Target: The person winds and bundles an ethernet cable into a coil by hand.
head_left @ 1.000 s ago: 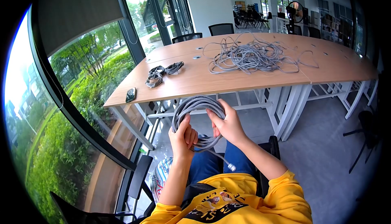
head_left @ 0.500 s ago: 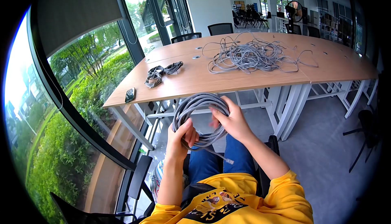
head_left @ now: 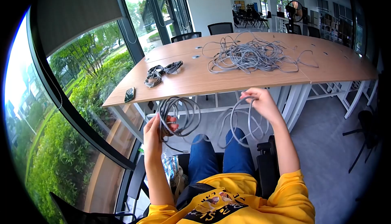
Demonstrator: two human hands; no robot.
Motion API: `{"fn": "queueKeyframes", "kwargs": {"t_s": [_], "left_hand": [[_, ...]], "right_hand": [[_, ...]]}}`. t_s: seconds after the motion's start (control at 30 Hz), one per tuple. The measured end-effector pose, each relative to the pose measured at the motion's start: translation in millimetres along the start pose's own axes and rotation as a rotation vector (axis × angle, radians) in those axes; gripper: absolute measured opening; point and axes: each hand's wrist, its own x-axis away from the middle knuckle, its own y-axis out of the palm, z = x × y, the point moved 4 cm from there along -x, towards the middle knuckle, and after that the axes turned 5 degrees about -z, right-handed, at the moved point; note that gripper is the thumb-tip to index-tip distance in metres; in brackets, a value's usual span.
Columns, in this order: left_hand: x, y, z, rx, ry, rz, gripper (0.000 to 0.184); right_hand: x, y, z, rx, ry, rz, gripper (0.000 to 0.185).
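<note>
A grey network cable (head_left: 198, 118) is spread between my two hands above my lap, in front of the table edge. My left hand (head_left: 158, 127) is closed around the larger bunch of its loops. Fewer, looser loops hang from my right hand (head_left: 258, 102), whose fingers pinch the cable at the top. Between the hands a strand of cable sags, partly blurred. On the table lie a big tangled heap of grey cable (head_left: 254, 56) and, at the left, a smaller tied bundle of cable (head_left: 154, 76).
A phone (head_left: 130, 94) lies at the left front corner of the wooden table (head_left: 195, 86). Black chairs (head_left: 220, 29) stand behind the table, and a fan (head_left: 295, 11) is farther back. Tall windows (head_left: 93, 65) line the left side.
My hands have moved apart, left hand leftward and right hand rightward and up. The single coil of cable has split into two groups of loops.
</note>
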Motion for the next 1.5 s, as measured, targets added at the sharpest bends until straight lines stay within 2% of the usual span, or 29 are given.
{"fn": "queueKeyframes", "kwargs": {"t_s": [0.07, 0.13, 0.17, 0.23, 0.27, 0.3, 0.33, 0.4, 0.43, 0.47, 0.53, 0.6, 0.7, 0.73, 0.77, 0.8, 0.87, 0.93, 1.0, 1.07, 1.1, 1.13, 1.2, 1.27, 1.33, 1.37, 1.4, 1.47, 1.5], "left_hand": [[-1, -9, 4, -0.121, 0.003, 0.001, 0.031], [-1, -13, 6, -0.179, -0.023, 0.007, 0.033], [-4, -17, 4, -0.29, 0.006, 0.026, 0.033], [-6, -15, 12, -0.534, 0.008, 0.067, 0.032], [-6, -16, 10, -0.534, 0.009, 0.067, 0.032], [-8, -17, 5, -0.437, -0.01, 0.056, 0.031], [-8, -15, 2, -0.342, -0.031, 0.043, 0.03], [-4, -10, 9, -0.439, 0.002, 0.063, 0.029], [-2, -2, 16, -0.457, 0.018, 0.014, 0.03], [-1, 4, 19, -0.475, 0.037, -0.035, 0.03], [-4, 5, 21, -0.498, 0.066, -0.003, 0.031], [-3, 14, 29, -0.402, 0.096, -0.015, 0.031], [5, 29, 31, -0.352, 0.073, -0.191, 0.031], [9, 37, 30, -0.291, 0.079, -0.274, 0.031], [13, 45, 31, -0.262, 0.071, -0.289, 0.03], [13, 47, 32, -0.22, 0.058, -0.309, 0.031], [10, 43, 37, -0.158, 0.061, -0.336, 0.033], [5, 37, 37, -0.161, 0.01, -0.316, 0.033], [3, 37, 32, -0.129, -0.03, -0.322, 0.033], [5, 41, 27, -0.1, -0.073, -0.135, 0.032], [6, 45, 26, -0.046, -0.078, -0.179, 0.032], [5, 42, 24, -0.044, -0.079, -0.179, 0.032], [5, 46, 21, 0.088, -0.076, -0.465, 0.032], [5, 50, 22, 0.108, -0.074, -0.487, 0.033], [10, 55, 20, 0.062, -0.133, -0.548, 0.034], [13, 58, 21, 0.044, -0.152, -0.517, 0.033], [14, 57, 20, 0.043, -0.153, -0.518, 0.033], [19, 58, 20, 0.227, -0.144, -0.621, 0.031], [24, 60, 24, 0.319, -0.115, -0.676, 0.029]], "right_hand": [[-2, -24, 15, 0.114, 0.058, 0.138, 0.01], [0, -47, 14, 0.546, 0.223, 0.306, 0.011], [1, -57, 31, 0.596, 0.09, 0.352, 0.011], [6, -70, 54, 0.695, 0.161, 0.346, 0.009], [9, -72, 59, 0.791, 0.238, 0.338, 0.008], [12, -71, 67, 0.776, 0.363, 0.243, 0.012], [15, -71, 73, 0.775, 0.366, 0.246, 0.012], [20, -62, 97, 0.789, 0.366, 0.037, 0.022], [21, -57, 104, 0.793, 0.488, -0.073, 0.035], [22, -54, 104, 0.792, 0.488, -0.072, 0.035], [25, -31, 104, 0.795, 0.461, -0.371, 0.046], [19, 0, 79, 0.61, 0.107, -0.463, 0.056], [18, 65, -3, 0.042, -0.059, -0.457, 0.062], [21, 86, -20, 0.078, -0.2, -0.539, 0.066], [29, 103, -37, 0.053, -0.211, -0.631, 0.066], [34, 115, -50, 0.096, -0.196, -0.722, 0.051], [32, 119, -59, 0.229, 0.144, -0.96, 0.034], [22, 101, -67, -0.093, -0.188, -0.592, 0.024], [12, 81, -82, -0.129, -0.116, -0.57, 0.012], [5, 76, -95, -0.342, -0.227, -0.515, 0.013], [2, 75, -100, -0.153, -0.273, -0.456, 0.013], [1, 75, -105, -0.152, -0.271, -0.456, 0.013], [0, 79, -109, 0.161, -0.282, -0.432, 0.013], [0, 82, -111, 0.134, -0.351, -0.357, 0.015], [3, 82, -120, 0.427, -0.478, -0.172, 0.02], [5, 82, -126, 0.517, -0.428, -0.126, 0.025], [4, 83, -126, 0.516, -0.428, -0.125, 0.025], [3, 79, -127, 0.537, -0.468, 0.03, 0.028], [2, 79, -124, 0.538, -0.469, 0.029, 0.028]]}}
